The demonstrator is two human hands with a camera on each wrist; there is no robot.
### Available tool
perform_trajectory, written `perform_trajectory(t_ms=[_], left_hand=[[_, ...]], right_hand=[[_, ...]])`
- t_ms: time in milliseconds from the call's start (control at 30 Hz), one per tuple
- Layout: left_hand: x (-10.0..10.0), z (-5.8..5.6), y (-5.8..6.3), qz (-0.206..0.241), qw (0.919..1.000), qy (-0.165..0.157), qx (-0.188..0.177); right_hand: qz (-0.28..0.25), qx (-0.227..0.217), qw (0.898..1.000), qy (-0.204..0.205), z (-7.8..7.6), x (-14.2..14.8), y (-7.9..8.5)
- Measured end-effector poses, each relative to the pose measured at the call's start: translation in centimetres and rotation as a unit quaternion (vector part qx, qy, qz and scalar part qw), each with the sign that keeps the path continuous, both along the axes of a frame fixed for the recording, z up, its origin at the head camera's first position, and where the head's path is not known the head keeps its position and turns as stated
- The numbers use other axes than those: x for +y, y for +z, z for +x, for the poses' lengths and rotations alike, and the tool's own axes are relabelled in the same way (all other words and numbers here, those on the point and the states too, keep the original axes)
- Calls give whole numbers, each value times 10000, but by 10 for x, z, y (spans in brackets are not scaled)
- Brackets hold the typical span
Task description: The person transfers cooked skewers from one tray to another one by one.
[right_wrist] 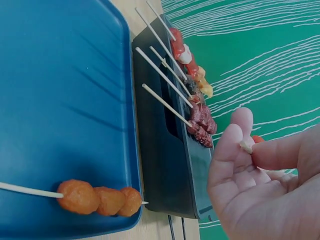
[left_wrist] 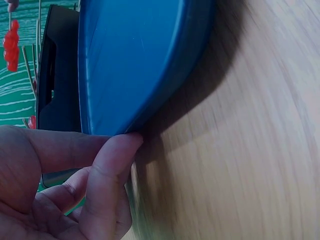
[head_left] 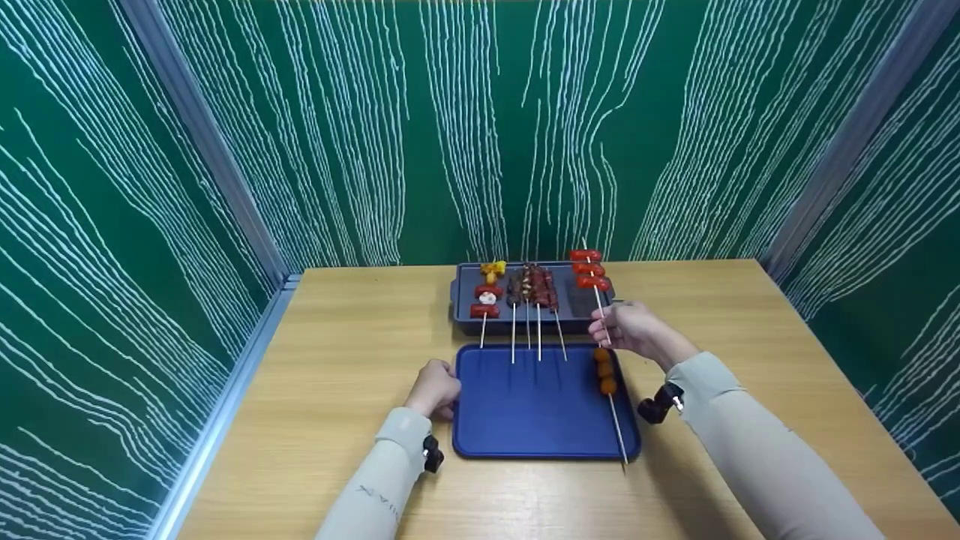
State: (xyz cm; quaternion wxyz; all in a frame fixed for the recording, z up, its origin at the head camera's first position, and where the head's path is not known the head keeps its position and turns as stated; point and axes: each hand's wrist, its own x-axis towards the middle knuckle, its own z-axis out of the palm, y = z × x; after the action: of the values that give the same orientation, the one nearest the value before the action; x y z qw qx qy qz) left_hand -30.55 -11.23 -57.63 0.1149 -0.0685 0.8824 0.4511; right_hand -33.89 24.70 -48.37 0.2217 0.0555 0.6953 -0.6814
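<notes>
My left hand (head_left: 435, 386) pinches the left edge of a blue tray (head_left: 525, 420) between thumb and forefinger, as the left wrist view shows near a corner. My right hand (head_left: 637, 328) pinches the stick of a skewer of red pieces (head_left: 590, 268), raised over the right end of a dark grill (head_left: 469, 327). On the tray's right side lies a skewer of round orange-brown balls (head_left: 604, 371). Several meat skewers (head_left: 540, 289) lie on the grill, sticks pointing toward me. Left of them is a mixed skewer (head_left: 487, 298) with red, white and yellow pieces.
The grill stands directly behind the tray on a wooden table (head_left: 337, 330). Sticks from the grill overhang the tray's far edge. Green walls (head_left: 480, 135) with white wavy lines enclose the table at the back and sides. Two dark cords (right_wrist: 171, 227) show beside the grill.
</notes>
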Motion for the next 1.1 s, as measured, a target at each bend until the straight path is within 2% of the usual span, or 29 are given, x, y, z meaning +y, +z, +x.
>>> perform_trajectory(t_ms=[700,1100], left_hand=[[0,0,0,34,9999,118,-94],[-1,-1,-3,-2,10000,-29,17]], right_hand=[[478,-86,9977,476,20,8,9],[616,26,9955,718,32,10,7]])
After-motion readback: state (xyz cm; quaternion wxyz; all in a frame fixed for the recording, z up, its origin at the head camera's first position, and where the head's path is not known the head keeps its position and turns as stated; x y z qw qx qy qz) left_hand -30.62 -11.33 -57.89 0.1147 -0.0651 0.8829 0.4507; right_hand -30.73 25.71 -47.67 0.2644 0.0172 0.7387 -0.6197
